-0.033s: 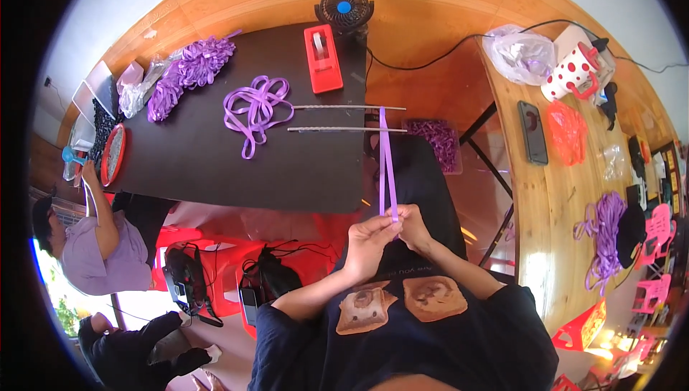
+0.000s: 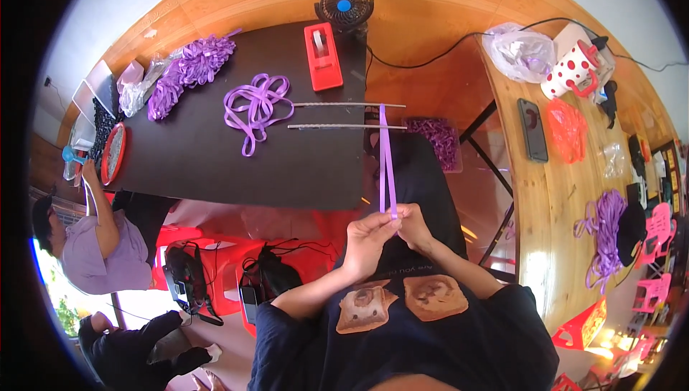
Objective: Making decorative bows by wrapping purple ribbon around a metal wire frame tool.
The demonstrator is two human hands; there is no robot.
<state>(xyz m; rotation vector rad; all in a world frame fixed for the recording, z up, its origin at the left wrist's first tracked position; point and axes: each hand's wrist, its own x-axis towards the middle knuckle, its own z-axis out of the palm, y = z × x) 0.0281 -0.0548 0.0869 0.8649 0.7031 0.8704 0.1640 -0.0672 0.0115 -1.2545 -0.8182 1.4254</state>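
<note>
Your left hand [image 2: 364, 246] and right hand [image 2: 415, 229] meet side by side, both pinching the purple ribbon [image 2: 392, 183]. From there it stretches, doubled, to the thin metal rods [image 2: 344, 127] jutting past the dark table [image 2: 215, 157]

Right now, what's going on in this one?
The person's left hand and right hand meet, pinching a purple ribbon. Its two strands stretch to a pair of thin rods that jut past the edge of the dark table. A loose tangle of similar ribbon lies on the table by the rods' other ends.
</note>
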